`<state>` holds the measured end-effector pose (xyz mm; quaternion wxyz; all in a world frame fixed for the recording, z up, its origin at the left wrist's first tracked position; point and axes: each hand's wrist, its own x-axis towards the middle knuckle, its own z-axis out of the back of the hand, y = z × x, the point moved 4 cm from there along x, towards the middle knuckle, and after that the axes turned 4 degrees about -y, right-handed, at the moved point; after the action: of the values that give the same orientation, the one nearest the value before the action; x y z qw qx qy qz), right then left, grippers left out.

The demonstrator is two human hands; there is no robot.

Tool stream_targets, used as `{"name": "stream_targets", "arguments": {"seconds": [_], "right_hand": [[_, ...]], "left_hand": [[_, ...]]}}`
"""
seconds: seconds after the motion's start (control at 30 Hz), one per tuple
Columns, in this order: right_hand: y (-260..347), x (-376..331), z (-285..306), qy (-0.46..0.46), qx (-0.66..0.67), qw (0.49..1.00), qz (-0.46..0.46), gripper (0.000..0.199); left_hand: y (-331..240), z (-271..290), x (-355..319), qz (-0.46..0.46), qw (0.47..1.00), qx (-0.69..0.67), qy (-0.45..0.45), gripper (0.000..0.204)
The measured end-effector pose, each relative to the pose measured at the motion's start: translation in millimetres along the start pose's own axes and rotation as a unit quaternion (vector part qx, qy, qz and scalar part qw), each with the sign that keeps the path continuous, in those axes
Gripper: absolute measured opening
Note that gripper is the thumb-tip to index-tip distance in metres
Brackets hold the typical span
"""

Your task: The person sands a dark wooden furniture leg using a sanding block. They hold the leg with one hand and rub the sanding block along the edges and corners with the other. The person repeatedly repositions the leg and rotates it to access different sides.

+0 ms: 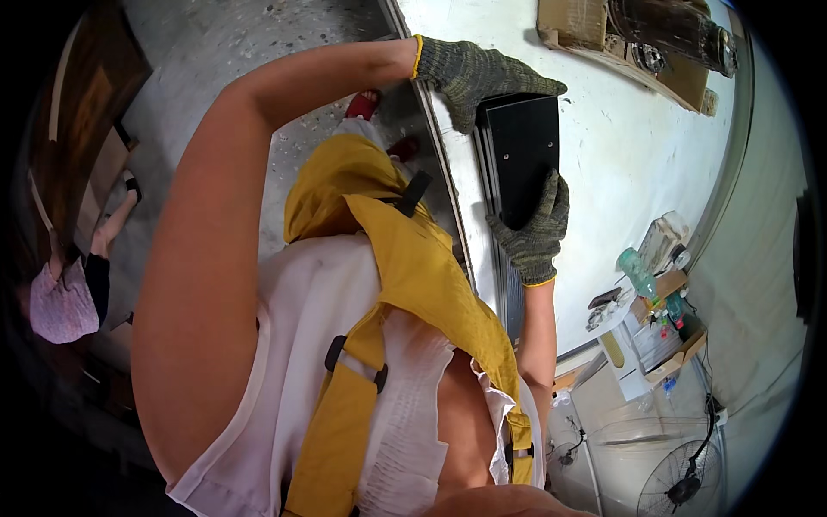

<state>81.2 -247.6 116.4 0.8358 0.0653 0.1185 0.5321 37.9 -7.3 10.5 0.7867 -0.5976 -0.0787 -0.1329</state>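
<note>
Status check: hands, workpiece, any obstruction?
Left hand at far end of black panels. Right hand across them, nearer the body. Cardboard box on table, not touching panels.

black panel (522,129): partly covered by right hand (536,231) | cardboard box (575,21): cut off by upper edge | fan (685,490): cut off by lower edge

Mustard yellow and black against white.
The left glove (482,76) and right glove (536,234) are mottled grey-green with yellow cuff edges (418,56); the panels (527,129) are black. The table (637,164) is white with dark scuffs, the apron (431,267) mustard with black buckles (335,353), the shirt (319,284) white. The floor (198,52) is speckled grey, one sandal (363,104) red, the far-right box (575,21) brown, the bottle (636,269) at right green.
</note>
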Motion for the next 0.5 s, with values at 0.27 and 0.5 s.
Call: {"name": "stream_targets", "arguments": {"seconds": [0.27,0.5], "right_hand": [[-3,0,1,0.004,0.009,1.000,0.017,0.116],[-4,-2,-8,0.003,0.010,1.000,0.007,0.119]], "left_hand": [[-26,18,7,-0.046,0.999,0.015,-0.020,0.095],[10,7,5,0.027,0.997,-0.066,0.027,0.125]]}}
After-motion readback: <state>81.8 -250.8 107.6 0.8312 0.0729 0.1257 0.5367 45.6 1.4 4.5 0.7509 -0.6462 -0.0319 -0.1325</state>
